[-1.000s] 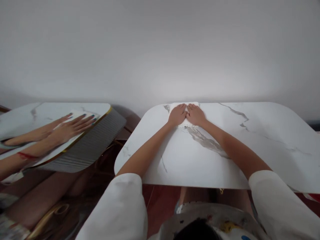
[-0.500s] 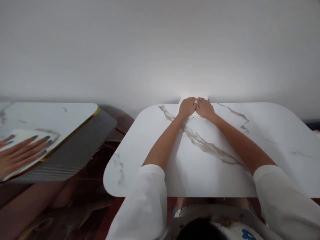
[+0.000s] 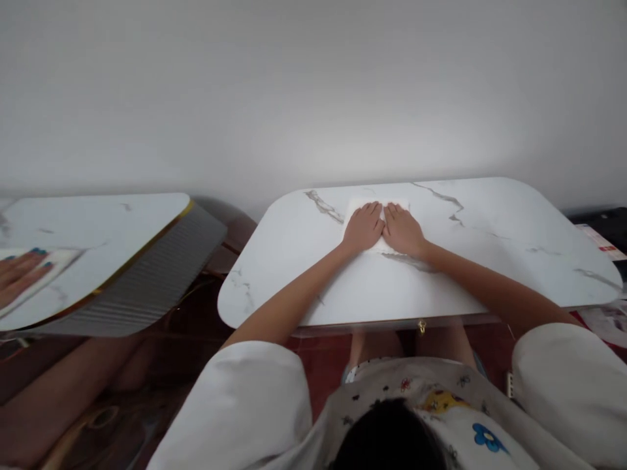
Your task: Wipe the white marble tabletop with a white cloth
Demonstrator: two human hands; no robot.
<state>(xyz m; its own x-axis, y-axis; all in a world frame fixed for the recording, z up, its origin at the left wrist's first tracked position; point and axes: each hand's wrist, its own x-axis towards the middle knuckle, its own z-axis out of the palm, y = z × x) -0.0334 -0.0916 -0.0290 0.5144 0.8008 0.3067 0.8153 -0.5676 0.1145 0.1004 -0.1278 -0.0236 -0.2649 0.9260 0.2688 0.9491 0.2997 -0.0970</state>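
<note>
My left hand [image 3: 363, 227] and my right hand [image 3: 403, 230] lie flat, side by side, with the thumbs close together and the fingers stretched away from me. Both press on a white cloth [image 3: 351, 207], mostly covered by the palms. Beneath it is a white tabletop [image 3: 281, 261] with grey-brown marbled veins and rounded corners. The cloth lies in the far half of this top, a little in from the back edge.
At left, another person's hand [image 3: 19, 277] rests on a white cloth [image 3: 63, 258] atop a second marbled table [image 3: 98, 222] with gold trim. A grey wall [image 3: 313, 91] stands behind both. Printed paper [image 3: 600, 241] lies beyond the right end. A small gold knob [image 3: 422, 326] shows at the front edge.
Both my hands have drawn the cloth back toward me from the far edge, and my elbows are bent wider. My view has shifted. The other person's hand has moved left with its cloth.
</note>
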